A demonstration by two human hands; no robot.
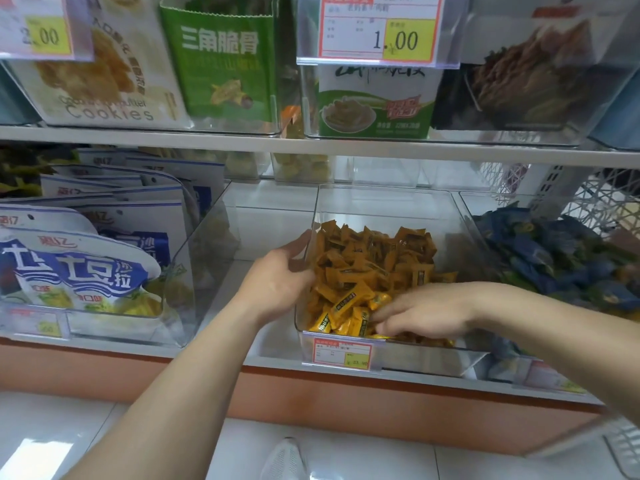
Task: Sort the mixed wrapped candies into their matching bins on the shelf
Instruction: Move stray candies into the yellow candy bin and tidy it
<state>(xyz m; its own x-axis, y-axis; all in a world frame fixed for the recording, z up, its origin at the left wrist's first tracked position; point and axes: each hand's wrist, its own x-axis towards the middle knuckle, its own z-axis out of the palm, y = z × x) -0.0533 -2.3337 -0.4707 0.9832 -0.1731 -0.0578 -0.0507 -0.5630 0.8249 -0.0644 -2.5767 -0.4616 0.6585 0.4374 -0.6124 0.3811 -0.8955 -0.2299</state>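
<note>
Left hand [277,284] grips the left wall of the candy bin [433,356]. Right hand [426,313] probes the near orange candies [349,303], grasp unclear, perhaps sorting. Next, pinch out any stray.

Bright, even light from above; shadows soft. Glare streaks the clear bin [433,355] front and the floor [38,452] at near left. Wide-angle distortion bows the shelf [311,144] edge. Upper price tags [377,29] are blurred, corners softest.

The orange-candy bin [388,202] stood open-topped, with free room above it beneath the upper shelf board [242,142]. Left of it lay a gap, partly taken by the left hand [277,278]; the blue-candy bin [491,204] crowded its right.
</note>
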